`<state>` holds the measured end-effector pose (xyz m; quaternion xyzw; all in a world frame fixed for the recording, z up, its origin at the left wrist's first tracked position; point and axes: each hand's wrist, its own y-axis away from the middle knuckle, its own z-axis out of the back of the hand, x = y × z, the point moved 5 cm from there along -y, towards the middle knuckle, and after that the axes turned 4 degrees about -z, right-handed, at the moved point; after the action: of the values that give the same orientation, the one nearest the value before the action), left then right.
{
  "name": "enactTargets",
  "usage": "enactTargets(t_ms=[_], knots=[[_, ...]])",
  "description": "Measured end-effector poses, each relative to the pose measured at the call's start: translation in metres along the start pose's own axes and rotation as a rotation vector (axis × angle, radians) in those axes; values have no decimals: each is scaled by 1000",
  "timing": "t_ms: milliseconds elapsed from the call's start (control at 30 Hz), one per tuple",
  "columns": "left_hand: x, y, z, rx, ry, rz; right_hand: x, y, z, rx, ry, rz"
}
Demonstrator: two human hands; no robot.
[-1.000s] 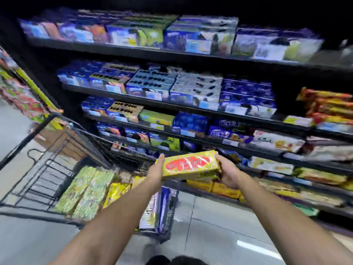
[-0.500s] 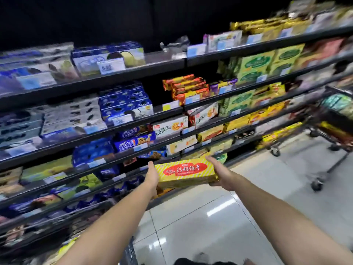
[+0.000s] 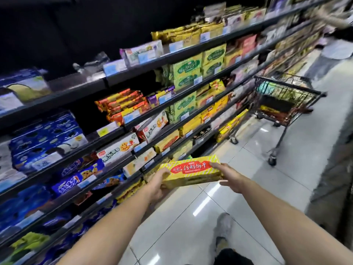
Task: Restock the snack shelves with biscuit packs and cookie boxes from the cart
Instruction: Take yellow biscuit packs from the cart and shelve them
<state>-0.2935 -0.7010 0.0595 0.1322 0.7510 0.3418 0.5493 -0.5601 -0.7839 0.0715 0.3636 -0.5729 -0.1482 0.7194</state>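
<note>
A yellow biscuit pack [image 3: 192, 172] with a red label is held level in front of me, above the floor and close to the lower shelves. My left hand [image 3: 158, 183] grips its left end, thumb on top and fingers underneath. My right hand [image 3: 228, 178] holds the right end, thumb on the top face and fingers round the near side. The snack shelves [image 3: 114, 81] run along my left, filled with blue cookie boxes, white boxes, and yellow and green packs.
A black wire cart [image 3: 286, 100] with packs in it stands in the aisle ahead on the right, near the shelves. The white tiled floor [image 3: 248, 188] stretches between us. My grey shoe [image 3: 223, 226] is below.
The view has swung right along the shelves and the cart I took the pack from has left the picture. The pack stays between both hands, now lower and nearer the bottom shelves.
</note>
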Motion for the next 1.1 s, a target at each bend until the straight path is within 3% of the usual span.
enactTargets(t_ms=[300, 433, 633, 867, 1100], knots=[[-63, -115, -116, -79, -28, -103, 85, -115, 118, 123, -35, 91], [-94, -160, -186, -153, 26, -135, 124, -167, 188, 199, -59, 62], [-133, -214, -275, -156, -77, -143, 174, -230, 287, 243, -148, 29], [-159, -265, -329, -136, -94, -138, 223, -288, 346, 180, -122, 48], [-193, -336, -349, -185, -54, -113, 266, -344, 370, 183, 52, 39]])
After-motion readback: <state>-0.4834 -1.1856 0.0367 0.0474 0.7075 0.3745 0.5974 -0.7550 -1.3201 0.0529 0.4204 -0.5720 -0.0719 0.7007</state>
